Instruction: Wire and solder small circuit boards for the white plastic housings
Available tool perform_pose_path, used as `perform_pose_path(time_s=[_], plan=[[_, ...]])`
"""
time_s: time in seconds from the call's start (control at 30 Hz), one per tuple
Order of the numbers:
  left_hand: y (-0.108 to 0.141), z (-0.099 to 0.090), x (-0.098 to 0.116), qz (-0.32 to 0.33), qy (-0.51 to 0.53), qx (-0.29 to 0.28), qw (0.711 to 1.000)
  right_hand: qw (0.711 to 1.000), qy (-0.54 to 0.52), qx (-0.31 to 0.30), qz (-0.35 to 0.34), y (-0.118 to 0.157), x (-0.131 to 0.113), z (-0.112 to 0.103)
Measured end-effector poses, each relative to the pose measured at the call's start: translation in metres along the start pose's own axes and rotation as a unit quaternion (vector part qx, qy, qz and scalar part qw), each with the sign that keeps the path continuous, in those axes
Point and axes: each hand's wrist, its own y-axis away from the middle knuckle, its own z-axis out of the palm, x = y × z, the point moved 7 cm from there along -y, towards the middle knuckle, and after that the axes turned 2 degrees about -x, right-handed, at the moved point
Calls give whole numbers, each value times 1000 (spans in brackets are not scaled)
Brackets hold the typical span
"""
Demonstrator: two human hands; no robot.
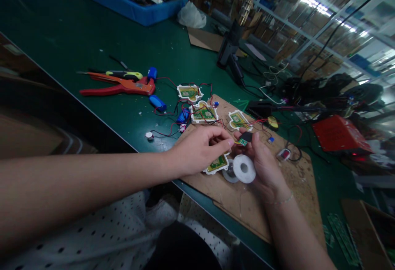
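Left hand and right hand close together by a little green board

The right hand pinches a flat black piece between its thumb and fingers; the little green board shows at the edge of that piece, in the small space between the two hands; the left hand is curled, with its thumb and pointing finger close to the little green board; a bit of yellow wire is there too, but I cannot tell if the left hand grips it.

A white spool sits just below the fingers, beside the right palm; I cannot tell if the palm touches it; a green board in a white frame lies partly under the left hand; two more framed boards lie past the left hand, and another framed board is just past the right fingers; red and black wires run among them.

Under the hands is a brown wooden board, on a green table; to the left lie a red cutter and blue batteries; farther back are a blue bin full of bits and a black heat gun; a red box is off to the right.
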Motion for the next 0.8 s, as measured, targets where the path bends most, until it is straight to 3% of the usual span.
perform_pose_path(time_s=[0.17,0.57,0.8], plan=[[-3,5,5,12,54,-15,998,1000,9,-6,5,0,1,1],[-3,0,-5,-43,7,0,999,999,24,-17,21,8,1,5],[-5,7,5,-31,64,-36,997,1000,25,-7,-7,7,-4,7]])
